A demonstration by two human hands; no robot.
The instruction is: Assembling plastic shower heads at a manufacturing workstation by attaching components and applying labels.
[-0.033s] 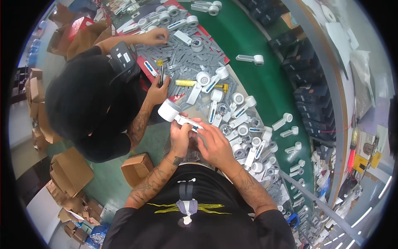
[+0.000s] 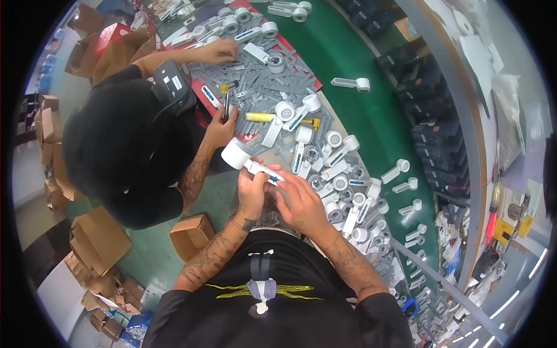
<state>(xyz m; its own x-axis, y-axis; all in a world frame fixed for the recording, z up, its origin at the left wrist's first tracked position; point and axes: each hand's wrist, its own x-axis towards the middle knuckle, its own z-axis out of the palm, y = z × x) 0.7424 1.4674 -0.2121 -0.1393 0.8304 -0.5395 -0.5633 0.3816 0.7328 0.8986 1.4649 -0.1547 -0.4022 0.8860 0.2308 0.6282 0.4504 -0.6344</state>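
Observation:
In front of my waist, my left hand (image 2: 253,194) is closed round the handle of a white handheld appliance (image 2: 237,154) with a drum-shaped, grey-rimmed head. The head points to the far left, tilted up off the handle. A blue strip shows along the open handle. My right hand (image 2: 303,203) pinches the near end of the same handle, its fingertips close to the left thumb. Whether a small part sits under those fingers is hidden. Right of my hands, several similar white appliances (image 2: 338,182) lie heaped on the table, some with open handles.
A co-worker (image 2: 122,133) in black sits at the left, one hand on a dark slim tool (image 2: 226,107). Grey strips (image 2: 261,81) cover the far table, with a yellow tube (image 2: 259,116) among them. An open cardboard box (image 2: 191,238) stands on the floor. A green surface (image 2: 348,116) runs alongside.

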